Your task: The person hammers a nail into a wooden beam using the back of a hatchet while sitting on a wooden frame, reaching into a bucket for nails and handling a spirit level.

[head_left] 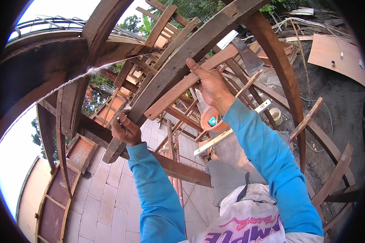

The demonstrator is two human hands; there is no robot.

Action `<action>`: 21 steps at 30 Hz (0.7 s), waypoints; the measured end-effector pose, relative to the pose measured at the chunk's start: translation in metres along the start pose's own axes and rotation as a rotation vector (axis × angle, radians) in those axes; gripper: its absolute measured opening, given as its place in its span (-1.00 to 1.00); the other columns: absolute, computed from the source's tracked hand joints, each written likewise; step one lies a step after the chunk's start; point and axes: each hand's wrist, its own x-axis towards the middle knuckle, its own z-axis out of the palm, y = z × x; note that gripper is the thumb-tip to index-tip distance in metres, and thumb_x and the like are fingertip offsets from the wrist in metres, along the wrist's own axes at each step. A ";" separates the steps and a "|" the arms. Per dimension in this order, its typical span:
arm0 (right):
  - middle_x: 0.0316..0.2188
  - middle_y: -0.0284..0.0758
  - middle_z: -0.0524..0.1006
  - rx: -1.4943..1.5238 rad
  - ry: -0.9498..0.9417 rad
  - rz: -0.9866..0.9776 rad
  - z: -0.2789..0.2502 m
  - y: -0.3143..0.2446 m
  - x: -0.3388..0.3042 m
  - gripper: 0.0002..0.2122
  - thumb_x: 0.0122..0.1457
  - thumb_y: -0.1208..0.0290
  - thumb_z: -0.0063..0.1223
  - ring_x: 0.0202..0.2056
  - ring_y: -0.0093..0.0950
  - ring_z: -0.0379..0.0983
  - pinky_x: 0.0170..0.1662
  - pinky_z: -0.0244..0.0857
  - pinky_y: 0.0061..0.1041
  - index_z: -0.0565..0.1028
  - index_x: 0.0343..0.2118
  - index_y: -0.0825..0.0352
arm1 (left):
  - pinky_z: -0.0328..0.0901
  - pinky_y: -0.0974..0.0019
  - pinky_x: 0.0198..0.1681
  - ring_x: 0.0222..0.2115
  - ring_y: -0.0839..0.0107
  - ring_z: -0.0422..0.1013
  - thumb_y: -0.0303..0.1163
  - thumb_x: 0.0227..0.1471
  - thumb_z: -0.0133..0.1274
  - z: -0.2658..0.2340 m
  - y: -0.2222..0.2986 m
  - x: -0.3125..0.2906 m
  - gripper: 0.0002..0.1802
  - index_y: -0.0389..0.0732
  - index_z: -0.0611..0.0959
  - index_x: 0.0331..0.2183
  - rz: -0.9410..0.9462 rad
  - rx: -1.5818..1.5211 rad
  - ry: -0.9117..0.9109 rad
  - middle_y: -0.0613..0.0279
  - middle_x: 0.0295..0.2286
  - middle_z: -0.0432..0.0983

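Observation:
My right hand (211,86) is closed around a short reddish-brown wooden batten (176,91), its thumb up along the wood. The batten lies at a slant alongside a long, weathered grey-brown beam (166,77), close to its near side. At the beam's lower left part, my left hand (126,128) has its fingers curled in a pinch near the edge. Something small seems to be at those fingertips, too small to name. A taut white string (75,77) runs past on the left, above the left hand.
Below the right forearm are a spirit level (231,128) and an orange bucket (209,126) with a blue item inside. A pale pail (275,116) stands farther right. Curved timbers (282,73) and wooden framing surround me. Far below lies a paved floor (103,202); a plywood sheet (338,56) lies far right.

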 end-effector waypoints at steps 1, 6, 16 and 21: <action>-0.24 -0.24 0.45 0.028 -0.004 -0.008 0.000 0.003 -0.002 -0.48 -0.07 0.05 0.37 -0.10 -0.44 0.32 0.01 0.19 -0.38 0.44 -0.23 0.40 | 0.36 0.36 -0.44 -0.51 0.34 0.52 -0.36 0.20 -0.13 -0.002 -0.002 -0.003 -0.78 -0.28 0.50 -0.40 0.007 -0.003 -0.001 0.12 -0.52 0.58; -0.27 -0.18 0.47 0.017 -0.001 0.022 -0.008 0.014 0.003 -0.45 -0.08 0.05 0.37 -0.21 -0.42 0.41 -0.16 0.33 -0.39 0.44 -0.23 0.45 | 0.34 0.37 -0.42 -0.50 0.39 0.46 -0.32 0.25 -0.18 0.000 -0.003 -0.003 -0.74 -0.28 0.46 -0.39 0.038 -0.016 -0.003 0.12 -0.50 0.55; -0.34 -0.27 0.55 -0.094 0.039 -0.027 -0.004 -0.001 -0.007 -0.53 -0.07 0.08 0.37 -0.26 -0.46 0.45 -0.19 0.31 -0.45 0.52 -0.28 0.42 | 0.32 0.33 -0.43 -0.51 0.34 0.42 -0.37 0.25 -0.20 0.002 -0.006 -0.010 -0.76 -0.32 0.45 -0.38 -0.037 -0.007 0.009 0.06 -0.51 0.52; -0.46 -0.38 0.48 -0.042 0.015 -0.090 -0.003 0.014 -0.002 -0.58 -0.02 0.05 0.33 -0.36 -0.57 0.38 -0.27 0.29 -0.51 0.50 -0.41 0.37 | 0.32 0.32 -0.42 -0.51 0.34 0.44 -0.38 0.25 -0.20 -0.006 -0.006 -0.011 -0.77 -0.34 0.46 -0.35 -0.077 0.008 -0.067 0.07 -0.49 0.52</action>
